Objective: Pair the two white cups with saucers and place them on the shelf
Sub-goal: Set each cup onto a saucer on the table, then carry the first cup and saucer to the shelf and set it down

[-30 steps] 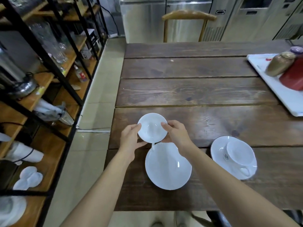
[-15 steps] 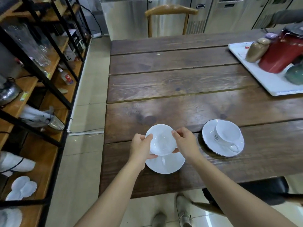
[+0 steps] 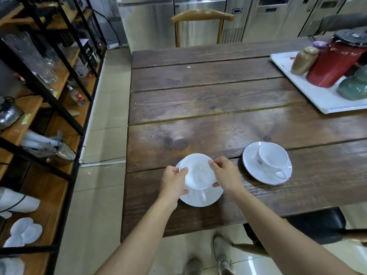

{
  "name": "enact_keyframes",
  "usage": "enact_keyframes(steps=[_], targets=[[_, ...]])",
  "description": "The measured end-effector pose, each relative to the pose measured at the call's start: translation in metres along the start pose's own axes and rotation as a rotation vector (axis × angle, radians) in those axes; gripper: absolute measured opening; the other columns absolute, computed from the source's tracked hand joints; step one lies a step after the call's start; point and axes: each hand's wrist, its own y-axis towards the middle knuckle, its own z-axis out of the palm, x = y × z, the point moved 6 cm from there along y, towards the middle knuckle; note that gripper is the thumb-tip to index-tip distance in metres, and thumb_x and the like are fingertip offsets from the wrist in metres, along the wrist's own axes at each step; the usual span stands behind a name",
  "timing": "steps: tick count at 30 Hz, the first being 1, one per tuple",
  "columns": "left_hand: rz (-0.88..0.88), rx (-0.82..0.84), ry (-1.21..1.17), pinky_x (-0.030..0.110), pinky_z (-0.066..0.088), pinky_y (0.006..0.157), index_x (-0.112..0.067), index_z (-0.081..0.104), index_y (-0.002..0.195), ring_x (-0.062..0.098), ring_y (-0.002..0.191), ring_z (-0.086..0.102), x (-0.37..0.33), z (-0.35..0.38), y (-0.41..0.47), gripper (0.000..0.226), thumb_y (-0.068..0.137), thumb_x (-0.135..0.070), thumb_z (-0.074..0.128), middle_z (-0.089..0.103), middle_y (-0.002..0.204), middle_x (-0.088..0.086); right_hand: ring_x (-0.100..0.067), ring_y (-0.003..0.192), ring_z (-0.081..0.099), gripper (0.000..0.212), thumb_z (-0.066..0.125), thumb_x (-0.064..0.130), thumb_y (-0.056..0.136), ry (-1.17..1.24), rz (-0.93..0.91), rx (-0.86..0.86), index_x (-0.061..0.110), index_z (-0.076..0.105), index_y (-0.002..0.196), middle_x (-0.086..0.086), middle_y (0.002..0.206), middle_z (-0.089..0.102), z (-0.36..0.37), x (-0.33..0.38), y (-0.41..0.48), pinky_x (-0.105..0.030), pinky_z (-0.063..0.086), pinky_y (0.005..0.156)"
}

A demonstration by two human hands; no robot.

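Observation:
A white cup (image 3: 199,172) sits over a white saucer (image 3: 204,198) near the table's front left corner. My left hand (image 3: 173,182) grips the cup's left rim and my right hand (image 3: 225,175) grips its right rim. The cup's handle points toward me; whether the cup rests on the saucer I cannot tell. To the right, a second white cup (image 3: 273,160) stands on its own saucer (image 3: 250,163), untouched. The wooden shelf unit (image 3: 59,124) with black frame runs along the left.
On the dark wooden table (image 3: 218,100), a white tray (image 3: 321,100) at the far right carries a red canister (image 3: 333,62), a brown jar and a green pot. A chair (image 3: 200,16) stands at the far end. The shelves hold glassware, bottles and white dishes.
Both hands have brought the cup down toward me, from beyond the saucer to directly over it. The view has pulled back and shifted left.

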Motion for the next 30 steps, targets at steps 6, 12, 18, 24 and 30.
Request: enact_keyframes(steps=[6, 12, 18, 24, 30], targets=[[0.136, -0.171, 0.227, 0.037, 0.046, 0.089, -0.014, 0.053, 0.114, 0.023, 0.110, 0.050, 0.002, -0.019, 0.010, 0.036, 0.085, -0.035, 0.058, 0.052, 0.121, 0.005, -0.021, 0.079, 0.051, 0.028, 0.049, 0.038, 0.091, -0.090, -0.033, -0.047, 0.013, 0.055, 0.082, 0.001, 0.081, 0.055, -0.006, -0.005, 0.003, -0.032, 0.044, 0.060], [-0.203, 0.079, -0.165, 0.051, 0.049, 0.094, -0.012, 0.041, 0.134, 0.024, 0.114, 0.049, 0.025, -0.013, 0.007, 0.060, 0.083, -0.033, 0.066, 0.047, 0.137, 0.006, -0.020, 0.080, 0.049, 0.050, 0.052, 0.059, 0.078, 0.057, 0.140, -0.012, 0.010, 0.056, 0.088, -0.007, 0.095, 0.054, -0.005, -0.025, 0.007, -0.024, 0.033, 0.055], [-0.220, 0.147, -0.198, 0.055, 0.054, 0.085, -0.003, 0.060, 0.112, 0.029, 0.105, 0.055, 0.026, -0.017, 0.003, 0.037, 0.081, -0.018, 0.072, 0.059, 0.120, 0.011, -0.027, 0.090, 0.061, 0.050, 0.067, 0.034, 0.076, 0.139, 0.232, 0.122, 0.000, 0.059, 0.111, -0.016, 0.111, 0.064, 0.009, -0.030, 0.004, -0.028, 0.043, 0.056], [-0.148, 0.133, -0.280, 0.052, 0.054, 0.085, -0.013, 0.055, 0.115, 0.029, 0.110, 0.056, 0.020, -0.042, -0.008, 0.050, 0.072, -0.021, 0.078, 0.059, 0.118, 0.009, -0.025, 0.101, 0.056, 0.050, 0.064, 0.023, 0.080, 0.309, 0.160, 0.264, 0.008, 0.046, 0.123, -0.010, 0.116, 0.055, 0.021, -0.003, -0.002, -0.029, 0.044, 0.067], [-0.066, 0.040, -0.439, 0.040, 0.054, 0.076, -0.023, 0.048, 0.113, 0.027, 0.097, 0.062, 0.027, -0.082, -0.040, 0.041, 0.079, -0.021, 0.071, 0.059, 0.113, 0.006, -0.030, 0.108, 0.056, 0.054, 0.065, 0.023, 0.080, 0.348, 0.119, 0.508, 0.012, 0.039, 0.127, -0.010, 0.119, 0.053, 0.059, 0.040, -0.015, -0.038, 0.051, 0.075]])
